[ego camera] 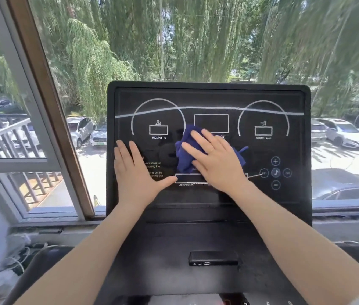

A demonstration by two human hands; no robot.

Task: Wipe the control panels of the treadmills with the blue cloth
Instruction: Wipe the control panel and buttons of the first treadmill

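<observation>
The window (196, 40) fills the view behind, with trees and parked cars outside. In front of it stands the treadmill's control panel (209, 102), black and tilted up toward the person; take it as the landmark.

The blue cloth (187, 157) lies bunched near the panel's middle, just below the centre display box and above the long distance readout. The right hand (216, 159) lies flat on the cloth, fingers straight and spread, pressing it against the panel; its grip is released, with nothing curled round the fabric. The left hand (136, 172) rests flat and released on the panel's lower left, over the printed instructions, touching no cloth.

To wipe well from here, the flat palm should probably keep even pressure so the bunched cloth slides rather than rolls. The incline box (158, 130) at upper left, the speed box (263, 130) at upper right and the round buttons (275, 172) at lower right all look uncovered yet; light passes over the buttons would avoid pressing them. The left hand would need to lift for its patch to be reached.
</observation>
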